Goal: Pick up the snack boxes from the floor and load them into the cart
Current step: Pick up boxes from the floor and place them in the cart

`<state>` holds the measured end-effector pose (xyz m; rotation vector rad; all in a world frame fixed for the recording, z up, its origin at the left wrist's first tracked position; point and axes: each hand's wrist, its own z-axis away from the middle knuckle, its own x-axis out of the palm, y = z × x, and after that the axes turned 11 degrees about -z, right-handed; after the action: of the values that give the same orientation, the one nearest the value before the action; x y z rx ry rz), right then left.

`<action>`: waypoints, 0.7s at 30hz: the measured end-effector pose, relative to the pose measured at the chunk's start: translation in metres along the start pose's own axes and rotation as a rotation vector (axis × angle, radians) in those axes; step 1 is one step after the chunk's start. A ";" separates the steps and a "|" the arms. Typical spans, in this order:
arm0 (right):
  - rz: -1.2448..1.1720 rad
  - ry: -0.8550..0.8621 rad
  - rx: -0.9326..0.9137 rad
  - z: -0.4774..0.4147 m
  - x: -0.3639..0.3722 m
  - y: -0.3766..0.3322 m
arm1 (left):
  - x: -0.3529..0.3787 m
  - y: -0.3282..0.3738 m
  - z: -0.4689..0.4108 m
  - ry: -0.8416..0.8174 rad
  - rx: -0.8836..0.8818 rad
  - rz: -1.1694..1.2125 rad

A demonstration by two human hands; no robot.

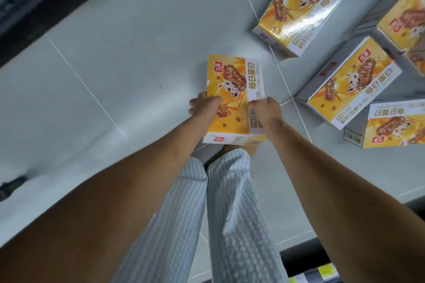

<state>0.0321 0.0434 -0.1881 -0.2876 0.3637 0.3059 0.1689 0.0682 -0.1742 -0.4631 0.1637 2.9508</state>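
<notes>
The left hand (pixel 204 105) gripped the left edge of a yellow snack box (pixel 230 80), with the thumb laid across its printed face and the fingers curled at the side. The box lay face up between both hands, just ahead of the striped trouser legs (pixel 207 202). The right hand (pixel 266 110) clasped its right edge, fingers bent over the white strip. Further right, four more boxes (pixel 349 82) lay scattered on the grey tiled floor (pixel 115 64), well apart from the hands.

A yellow snack box (pixel 230 99) is held flat, four more boxes (pixel 349 80) lying at right.
</notes>
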 end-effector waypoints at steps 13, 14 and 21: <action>-0.410 -0.101 -0.154 0.195 -0.027 -0.030 | -0.115 -0.028 0.171 -0.057 0.193 0.237; -0.430 -0.127 -0.168 0.206 -0.030 -0.033 | -0.120 -0.031 0.180 -0.049 0.217 0.251; -0.461 -0.237 -0.267 0.294 -0.047 -0.056 | -0.164 -0.042 0.263 0.015 0.379 0.315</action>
<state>0.0982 0.0766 0.1054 -0.5799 0.0152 -0.0680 0.2523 0.1227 0.1221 -0.4371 0.8524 3.1015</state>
